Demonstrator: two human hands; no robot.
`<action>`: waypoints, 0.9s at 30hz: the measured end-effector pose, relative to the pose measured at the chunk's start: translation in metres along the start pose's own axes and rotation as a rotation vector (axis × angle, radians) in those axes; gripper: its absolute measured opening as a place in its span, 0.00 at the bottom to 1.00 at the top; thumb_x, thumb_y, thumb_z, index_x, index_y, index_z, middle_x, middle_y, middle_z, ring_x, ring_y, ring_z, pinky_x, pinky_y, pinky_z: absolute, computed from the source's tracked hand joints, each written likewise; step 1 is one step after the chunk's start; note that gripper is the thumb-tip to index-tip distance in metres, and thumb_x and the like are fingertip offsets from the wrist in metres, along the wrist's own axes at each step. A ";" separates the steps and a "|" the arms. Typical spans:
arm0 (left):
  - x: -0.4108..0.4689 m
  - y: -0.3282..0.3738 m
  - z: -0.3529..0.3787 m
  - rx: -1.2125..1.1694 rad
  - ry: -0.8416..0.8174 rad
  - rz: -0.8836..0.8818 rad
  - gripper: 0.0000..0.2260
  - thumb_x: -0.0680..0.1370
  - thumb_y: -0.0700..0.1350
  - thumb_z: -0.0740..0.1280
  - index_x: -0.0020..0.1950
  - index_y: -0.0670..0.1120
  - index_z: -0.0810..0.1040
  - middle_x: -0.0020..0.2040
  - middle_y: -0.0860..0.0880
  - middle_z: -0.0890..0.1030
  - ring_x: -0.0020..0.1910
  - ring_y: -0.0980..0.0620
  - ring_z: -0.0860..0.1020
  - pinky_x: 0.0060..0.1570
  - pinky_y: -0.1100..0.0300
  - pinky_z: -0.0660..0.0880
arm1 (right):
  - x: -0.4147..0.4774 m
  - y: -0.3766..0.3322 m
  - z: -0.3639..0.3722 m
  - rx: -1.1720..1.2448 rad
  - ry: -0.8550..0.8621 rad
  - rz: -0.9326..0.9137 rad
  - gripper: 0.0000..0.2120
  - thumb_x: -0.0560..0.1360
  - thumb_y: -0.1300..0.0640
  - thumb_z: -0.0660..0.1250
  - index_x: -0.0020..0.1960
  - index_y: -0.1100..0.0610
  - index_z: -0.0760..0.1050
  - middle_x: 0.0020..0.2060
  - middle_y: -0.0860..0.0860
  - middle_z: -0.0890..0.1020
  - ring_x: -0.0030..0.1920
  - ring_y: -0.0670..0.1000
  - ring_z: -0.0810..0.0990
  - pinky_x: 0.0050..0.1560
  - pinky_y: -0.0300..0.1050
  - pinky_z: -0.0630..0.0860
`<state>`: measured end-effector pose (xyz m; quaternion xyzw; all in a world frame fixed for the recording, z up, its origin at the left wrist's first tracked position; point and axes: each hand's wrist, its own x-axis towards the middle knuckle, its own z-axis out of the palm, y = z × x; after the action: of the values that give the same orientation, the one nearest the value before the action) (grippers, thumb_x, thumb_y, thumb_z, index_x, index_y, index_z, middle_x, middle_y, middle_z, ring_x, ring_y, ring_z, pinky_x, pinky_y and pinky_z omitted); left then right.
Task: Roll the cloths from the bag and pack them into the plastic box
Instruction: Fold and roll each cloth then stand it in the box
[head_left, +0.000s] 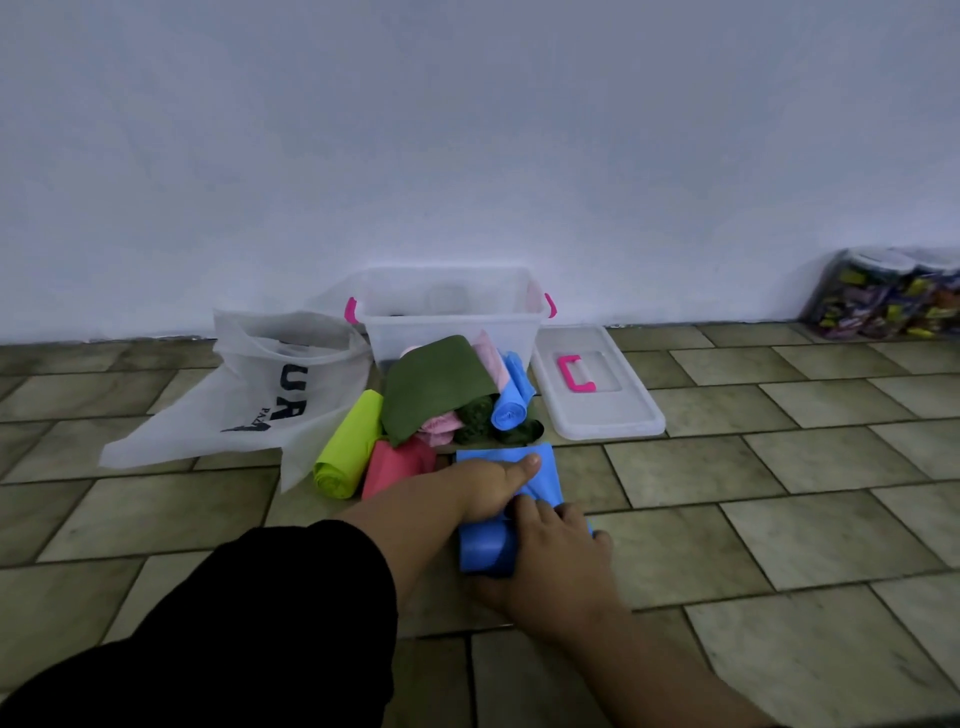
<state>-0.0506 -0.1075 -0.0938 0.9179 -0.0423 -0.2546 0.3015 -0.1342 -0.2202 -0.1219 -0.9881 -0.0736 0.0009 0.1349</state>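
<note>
A blue cloth (485, 552) lies on the tiled floor, its near part wound into a roll and its far part still flat. My right hand (550, 556) curls over the roll. My left hand (498, 486) rests on the flat part, fingers stretched toward the far edge. Behind it sits a pile of cloths: a lime roll (347, 445), a red roll (396, 465), a green cloth (436, 392), pink cloth (441, 426) and a light blue roll (511, 400). The clear plastic box (449, 312) with pink handles stands by the wall. The white bag (249, 395) lies slumped to its left.
The box's clear lid (597, 387) with a pink handle lies flat on the floor right of the box. Clear containers of colourful items (893, 299) stand against the wall at far right. A white wall runs behind everything.
</note>
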 end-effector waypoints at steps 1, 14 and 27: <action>0.000 -0.001 0.000 0.028 -0.016 0.012 0.29 0.80 0.62 0.47 0.73 0.47 0.66 0.74 0.43 0.65 0.73 0.46 0.61 0.73 0.56 0.54 | 0.002 0.004 -0.005 0.041 -0.026 -0.001 0.28 0.63 0.34 0.62 0.58 0.46 0.64 0.55 0.43 0.75 0.58 0.52 0.71 0.51 0.53 0.66; -0.052 -0.047 0.018 0.355 0.239 0.342 0.14 0.76 0.48 0.64 0.60 0.52 0.70 0.58 0.50 0.73 0.55 0.51 0.72 0.50 0.61 0.65 | 0.024 0.032 -0.035 0.338 -0.271 -0.020 0.10 0.68 0.51 0.68 0.49 0.44 0.73 0.47 0.43 0.80 0.49 0.47 0.78 0.54 0.45 0.72; -0.056 -0.046 0.031 0.628 0.503 0.445 0.20 0.73 0.52 0.58 0.64 0.54 0.66 0.61 0.51 0.71 0.57 0.48 0.71 0.53 0.53 0.64 | 0.037 0.044 -0.033 0.370 -0.148 0.070 0.08 0.74 0.44 0.66 0.48 0.47 0.78 0.48 0.49 0.81 0.48 0.50 0.78 0.51 0.45 0.73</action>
<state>-0.1174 -0.0732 -0.1169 0.9667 -0.2388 0.0723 0.0567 -0.0900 -0.2659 -0.1013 -0.9457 -0.0472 0.0916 0.3084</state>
